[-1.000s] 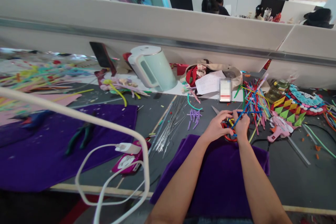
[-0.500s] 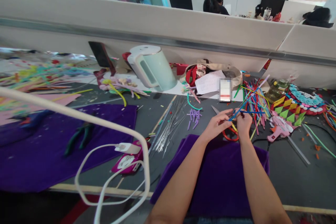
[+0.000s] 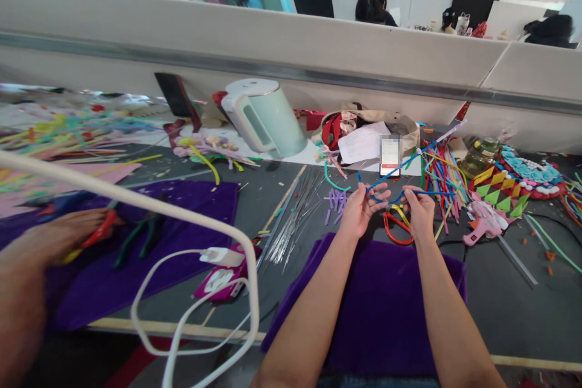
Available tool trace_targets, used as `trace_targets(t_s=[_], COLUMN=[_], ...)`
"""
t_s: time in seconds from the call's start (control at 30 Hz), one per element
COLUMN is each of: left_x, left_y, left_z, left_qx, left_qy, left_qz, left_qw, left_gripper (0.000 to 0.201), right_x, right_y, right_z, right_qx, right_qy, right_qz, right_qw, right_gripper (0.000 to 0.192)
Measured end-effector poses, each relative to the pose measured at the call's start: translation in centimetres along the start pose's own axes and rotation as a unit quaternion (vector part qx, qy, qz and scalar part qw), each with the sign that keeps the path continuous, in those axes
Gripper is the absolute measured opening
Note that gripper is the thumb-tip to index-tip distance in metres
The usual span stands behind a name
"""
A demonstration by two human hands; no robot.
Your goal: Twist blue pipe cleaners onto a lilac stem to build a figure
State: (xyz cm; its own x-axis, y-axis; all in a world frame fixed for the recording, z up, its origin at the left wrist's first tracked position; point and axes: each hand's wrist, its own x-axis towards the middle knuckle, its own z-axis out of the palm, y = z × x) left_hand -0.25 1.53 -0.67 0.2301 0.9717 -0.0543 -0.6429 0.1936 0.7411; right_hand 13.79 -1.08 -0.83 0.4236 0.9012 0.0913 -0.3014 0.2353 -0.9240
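Observation:
My left hand (image 3: 361, 211) and my right hand (image 3: 421, 211) are held apart above the far edge of a purple cloth (image 3: 382, 303). Each pinches a blue pipe cleaner (image 3: 391, 180) that bends between them, one end rising toward the far right. Under my hands on the grey table lie scissors with red handles (image 3: 394, 229). A pile of coloured pipe cleaners (image 3: 439, 173) lies just beyond my right hand.
A pink glue gun (image 3: 482, 225) lies right of my hands, a white kettle (image 3: 264, 115) and a phone (image 3: 390, 156) farther back. Metal wires (image 3: 295, 215), a white charger cable (image 3: 182, 267) and a second purple cloth (image 3: 136, 242) lie left. Another person's arm (image 3: 31, 267) enters at left.
My hands have drawn apart and lifted, stretching the blue pipe cleaner between them. Another person's arm holding a red-handled tool has come in at the left.

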Motion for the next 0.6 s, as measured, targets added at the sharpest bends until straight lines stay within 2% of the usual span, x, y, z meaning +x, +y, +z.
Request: trace_targets(t_s=[0.23,0.37,0.47,0.53,0.57,0.6], left_x=[0.7,0.8,0.6,0.4,0.3,0.1], left_y=[0.0,-0.4,-1.1,-1.4,-1.5,-1.5], left_z=[-0.8,-1.0,-0.8,-0.6,-0.5,-0.4], left_qx=[-0.081,-0.069,0.01,0.119,0.192,0.271], left_qy=[0.051,0.068,0.074,0.107,0.136,0.162], left_qz=[-0.122,-0.158,-0.101,-0.003,0.064,0.136], left_qw=[0.988,0.983,0.992,0.987,0.97,0.939], left_gripper=[0.033,0.03,0.026,0.031,0.035,0.039], right_x=[-0.5,-0.6,-0.6,-0.4,-0.4,-0.3], right_y=[-0.7,-0.9,-0.8,-0.6,-0.5,-0.4], right_z=[0.3,0.4,0.4,0.4,0.3,0.3], right_qx=[0.056,0.07,0.058,0.048,0.043,0.038], right_qy=[-0.067,-0.084,-0.067,-0.054,-0.048,-0.041], right_qz=[0.04,0.061,0.048,0.032,0.023,0.015], right_qw=[0.995,0.992,0.995,0.997,0.998,0.998], right_gripper=[0.02,0.022,0.024,0.023,0.023,0.022])
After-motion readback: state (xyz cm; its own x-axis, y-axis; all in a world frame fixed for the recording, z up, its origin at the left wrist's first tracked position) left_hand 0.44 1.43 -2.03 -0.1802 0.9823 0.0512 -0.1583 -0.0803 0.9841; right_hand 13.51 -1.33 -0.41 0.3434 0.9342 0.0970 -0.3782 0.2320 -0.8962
